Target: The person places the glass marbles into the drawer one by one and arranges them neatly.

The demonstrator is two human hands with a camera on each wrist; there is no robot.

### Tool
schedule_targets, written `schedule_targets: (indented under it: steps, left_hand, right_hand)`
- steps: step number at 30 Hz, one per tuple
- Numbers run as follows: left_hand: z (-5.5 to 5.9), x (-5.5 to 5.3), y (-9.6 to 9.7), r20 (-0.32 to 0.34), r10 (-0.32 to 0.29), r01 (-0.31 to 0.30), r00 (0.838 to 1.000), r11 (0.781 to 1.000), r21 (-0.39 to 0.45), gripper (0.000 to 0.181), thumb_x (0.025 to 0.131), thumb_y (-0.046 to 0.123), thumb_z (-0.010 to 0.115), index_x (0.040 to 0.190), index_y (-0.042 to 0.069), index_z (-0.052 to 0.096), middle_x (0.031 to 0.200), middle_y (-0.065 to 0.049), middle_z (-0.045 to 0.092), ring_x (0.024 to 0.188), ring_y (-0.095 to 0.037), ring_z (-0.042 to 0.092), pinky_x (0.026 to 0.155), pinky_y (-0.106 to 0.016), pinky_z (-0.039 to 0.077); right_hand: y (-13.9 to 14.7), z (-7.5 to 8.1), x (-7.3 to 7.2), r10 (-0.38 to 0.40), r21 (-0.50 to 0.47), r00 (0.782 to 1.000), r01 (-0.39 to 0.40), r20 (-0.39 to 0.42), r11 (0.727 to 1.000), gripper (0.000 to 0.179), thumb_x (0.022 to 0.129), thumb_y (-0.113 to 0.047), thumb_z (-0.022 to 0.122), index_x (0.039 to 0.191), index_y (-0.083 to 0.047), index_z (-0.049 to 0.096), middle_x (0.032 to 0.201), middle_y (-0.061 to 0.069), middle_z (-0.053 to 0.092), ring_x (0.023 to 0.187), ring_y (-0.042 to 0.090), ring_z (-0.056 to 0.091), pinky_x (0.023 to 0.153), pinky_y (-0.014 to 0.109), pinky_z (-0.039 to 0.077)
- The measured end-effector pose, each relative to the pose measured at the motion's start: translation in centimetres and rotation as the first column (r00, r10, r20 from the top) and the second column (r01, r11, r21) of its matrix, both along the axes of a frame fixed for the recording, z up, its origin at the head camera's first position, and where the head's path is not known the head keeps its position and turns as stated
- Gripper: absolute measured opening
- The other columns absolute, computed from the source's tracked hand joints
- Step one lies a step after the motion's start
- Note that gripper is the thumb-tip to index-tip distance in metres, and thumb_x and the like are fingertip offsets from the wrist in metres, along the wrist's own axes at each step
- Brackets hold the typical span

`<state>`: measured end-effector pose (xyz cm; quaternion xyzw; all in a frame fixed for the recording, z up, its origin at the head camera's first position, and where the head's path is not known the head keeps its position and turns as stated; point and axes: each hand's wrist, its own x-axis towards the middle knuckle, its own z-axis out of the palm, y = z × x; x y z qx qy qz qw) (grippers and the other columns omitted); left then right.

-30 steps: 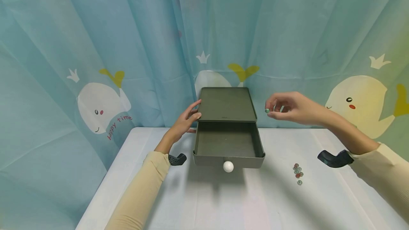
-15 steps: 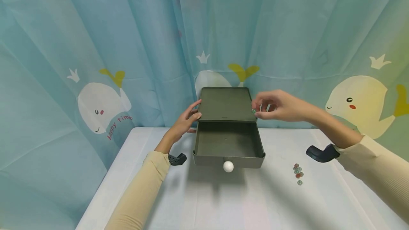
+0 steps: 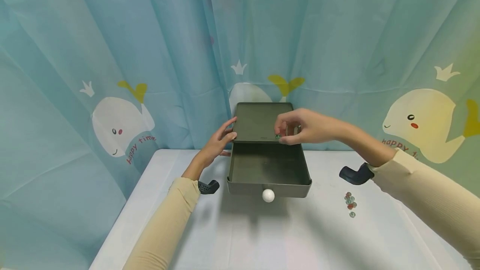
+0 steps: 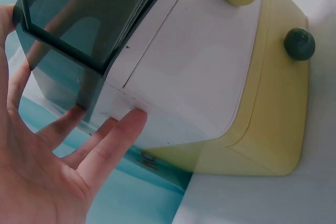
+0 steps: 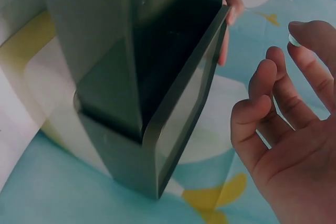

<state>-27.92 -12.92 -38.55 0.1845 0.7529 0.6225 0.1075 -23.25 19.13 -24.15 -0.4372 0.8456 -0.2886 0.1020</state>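
A dark green top drawer (image 3: 268, 172) with a white knob (image 3: 268, 196) stands pulled out beneath the green lid (image 3: 258, 122) of a drawer box. My left hand (image 3: 214, 145) rests against the box's left side, fingers extended. In the left wrist view its fingertips touch the side of the white middle drawer unit (image 4: 184, 66). Above the front right of the lid, my right hand (image 3: 307, 126) pinches a small green glass marble (image 3: 278, 136) between thumb and index finger. The right wrist view shows the marble (image 5: 293, 40) at those fingertips, with the other fingers loosely curled.
Several red and green glass marbles (image 3: 349, 203) lie on the white table (image 3: 322, 236) right of the box. Below the white unit is a yellow one (image 4: 278, 103) with a dark knob (image 4: 300, 44). A blue whale-print curtain (image 3: 180, 53) hangs behind.
My right hand has moved left with the marble, from beside the box to over the lid's right part. The left hand, the drawer and the marbles on the table stay in place.
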Motion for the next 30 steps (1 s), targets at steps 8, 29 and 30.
schedule_targets:
  steps: [8, 29, 30]
  left_hand:
    - [0.0, 0.0, 0.1, 0.000, 0.000, 0.000, 1.000, 1.000, -0.010, 0.061, 0.104, 0.044, 0.054, 0.159, 0.048, 0.030, 0.166, -0.010, 0.025, 0.144, -0.037, 0.040, 0.096, -0.064, 0.050]
    - [0.2, 0.1, 0.2, 0.006, -0.006, 0.006, 1.000, 1.000, -0.002, 0.061, 0.105, 0.043, 0.052, 0.161, 0.043, 0.027, 0.167, -0.014, 0.023, 0.145, -0.042, 0.038, 0.095, -0.064, 0.051]
    - [0.2, 0.1, 0.2, 0.007, -0.006, 0.006, 1.000, 1.000, 0.000, 0.061, 0.106, 0.043, 0.052, 0.161, 0.043, 0.027, 0.167, -0.014, 0.023, 0.145, -0.042, 0.038, 0.095, -0.064, 0.051]
  right_hand:
    - [-2.9, -0.6, -0.5, 0.080, 0.023, 0.995, -0.081, 0.065, 0.996, 0.008, 0.097, -0.017, 0.071, 0.102, -0.021, 0.068, 0.089, -0.003, 0.066, 0.079, 0.018, 0.064, 0.070, 0.040, 0.054]
    - [-7.0, -3.2, -1.3, 0.191, 0.025, 0.973, -0.196, 0.134, 0.980, 0.007, 0.095, -0.014, 0.073, 0.100, -0.017, 0.070, 0.079, 0.000, 0.064, 0.065, 0.018, 0.057, 0.062, 0.028, 0.048]
    - [-7.1, -3.3, -1.3, 0.194, 0.025, 0.972, -0.199, 0.130, 0.980, 0.007, 0.095, -0.014, 0.073, 0.100, -0.017, 0.070, 0.079, 0.000, 0.064, 0.065, 0.018, 0.057, 0.062, 0.028, 0.048]
